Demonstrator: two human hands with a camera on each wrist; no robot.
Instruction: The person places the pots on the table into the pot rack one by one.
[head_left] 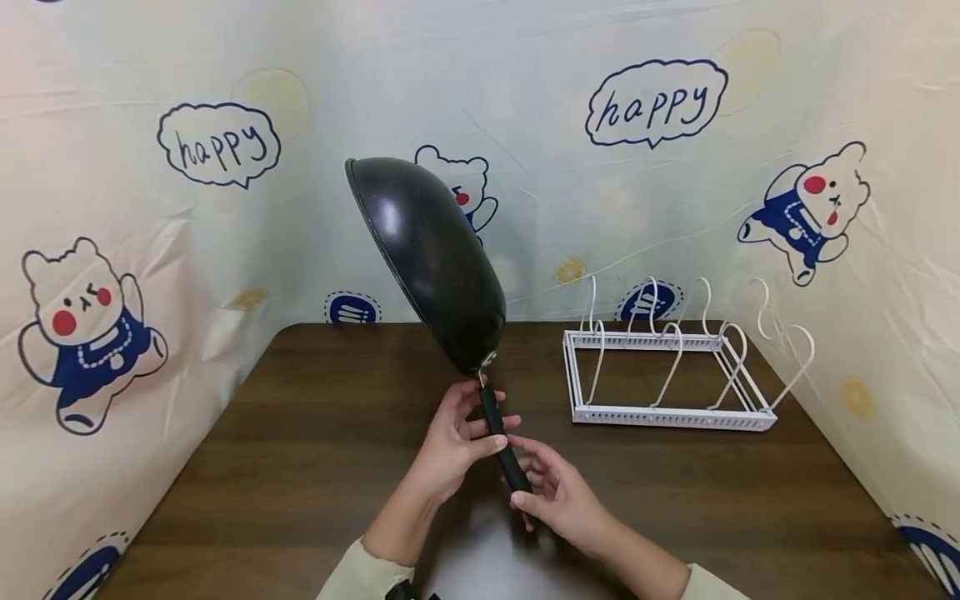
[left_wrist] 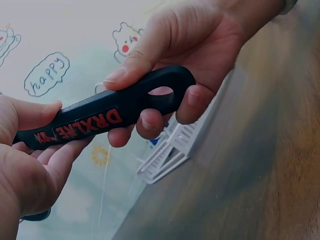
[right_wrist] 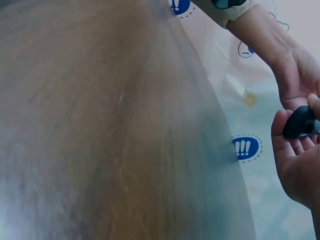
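Note:
A black wok point(head_left: 435, 250) is held up above the table, its bowl tilted with the dark underside facing right. Its black handle point(head_left: 491, 410) slopes down toward me. Nearer the bowl, my left hand point(head_left: 453, 442) grips the handle between thumb and fingers. My right hand point(head_left: 558, 496) pinches the handle's lower end. Red lettering and a hanging hole show on the handle point(left_wrist: 132, 102) in the left wrist view, with the thumbs of both hands on its upper edge. The right wrist view shows the handle's end point(right_wrist: 298, 122) at the right edge.
A white rack point(head_left: 675, 416) with several curved wire dividers stands at the right of the brown wooden table point(head_left: 315, 467). Behind and beside the table hangs a pale curtain point(head_left: 525, 83) printed with bears and the word "happy".

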